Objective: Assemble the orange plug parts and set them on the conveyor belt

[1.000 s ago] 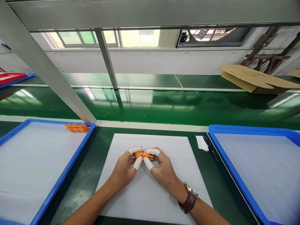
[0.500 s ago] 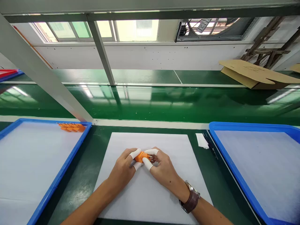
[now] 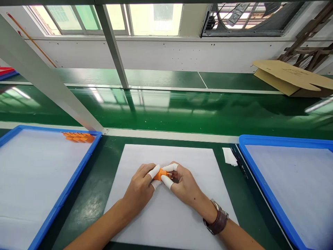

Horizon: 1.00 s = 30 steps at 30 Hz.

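Note:
Between my two hands is a small orange plug [image 3: 158,174] with metal pins pointing to the right. My left hand [image 3: 142,185] pinches its left end with thumb and forefinger. My right hand [image 3: 183,182] grips the pin side of it with thumb and forefinger. White finger cots cover those fingertips, which hide part of the plug. Both hands are above a white sheet [image 3: 166,222] on the green bench. Several similar orange pieces [image 3: 79,137] stand in the far right corner of the left blue tray [image 3: 70,184].
On the right lies another blue tray [image 3: 262,185] lined with white. Between it and the sheet are a white scrap [image 3: 229,156] and dark thin pens or tools [image 3: 240,161]. A slanted metal post [image 3: 65,93] rises at the left; a cardboard piece [image 3: 293,76] lies at the back right.
The view has tilted down slightly. Both hands still hold the orange plug, and the left fingers now cover more of its left end.

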Each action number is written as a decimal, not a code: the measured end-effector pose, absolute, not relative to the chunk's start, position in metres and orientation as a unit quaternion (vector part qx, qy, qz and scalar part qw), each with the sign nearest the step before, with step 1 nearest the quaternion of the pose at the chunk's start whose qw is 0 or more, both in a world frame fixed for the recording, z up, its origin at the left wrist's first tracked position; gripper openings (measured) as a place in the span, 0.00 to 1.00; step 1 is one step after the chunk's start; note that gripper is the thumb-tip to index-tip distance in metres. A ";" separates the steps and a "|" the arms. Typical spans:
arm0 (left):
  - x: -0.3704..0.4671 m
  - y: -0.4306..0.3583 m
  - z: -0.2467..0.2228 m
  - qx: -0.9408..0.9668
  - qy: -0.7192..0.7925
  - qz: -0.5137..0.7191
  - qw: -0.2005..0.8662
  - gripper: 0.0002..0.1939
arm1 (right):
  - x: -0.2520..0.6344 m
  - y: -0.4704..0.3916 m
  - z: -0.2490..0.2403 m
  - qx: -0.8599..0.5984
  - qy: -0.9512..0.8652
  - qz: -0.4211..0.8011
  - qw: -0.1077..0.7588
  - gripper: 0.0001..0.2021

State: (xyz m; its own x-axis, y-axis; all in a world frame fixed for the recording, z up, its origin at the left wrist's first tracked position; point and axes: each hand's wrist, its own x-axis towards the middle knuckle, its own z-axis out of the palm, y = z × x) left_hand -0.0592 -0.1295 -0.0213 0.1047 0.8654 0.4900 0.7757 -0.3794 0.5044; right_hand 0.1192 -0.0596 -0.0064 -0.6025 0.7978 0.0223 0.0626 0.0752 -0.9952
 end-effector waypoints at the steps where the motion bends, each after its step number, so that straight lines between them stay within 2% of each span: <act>1: -0.059 -0.129 -0.022 0.742 0.553 0.376 0.059 0.25 | 0.119 -0.058 -0.006 -0.321 -0.658 0.611 0.300 0.05; 4: -0.059 -0.128 -0.023 0.735 0.555 0.382 0.074 0.28 | 0.118 -0.056 -0.008 -0.323 -0.642 0.625 0.305 0.05; 11: -0.062 -0.128 -0.010 0.723 0.550 0.386 0.163 0.30 | 0.118 -0.061 -0.017 -0.317 -0.673 0.572 0.345 0.08; 15: -0.066 -0.128 0.000 0.686 0.561 0.379 0.266 0.26 | 0.119 -0.062 -0.015 -0.290 -0.701 0.532 0.376 0.10; 19: -0.070 -0.127 0.002 0.663 0.569 0.377 0.307 0.23 | 0.120 -0.063 -0.014 -0.271 -0.726 0.495 0.394 0.11; 30: -0.079 -0.125 0.010 0.640 0.541 0.373 0.398 0.20 | 0.124 -0.058 -0.007 -0.293 -0.716 0.530 0.348 0.09</act>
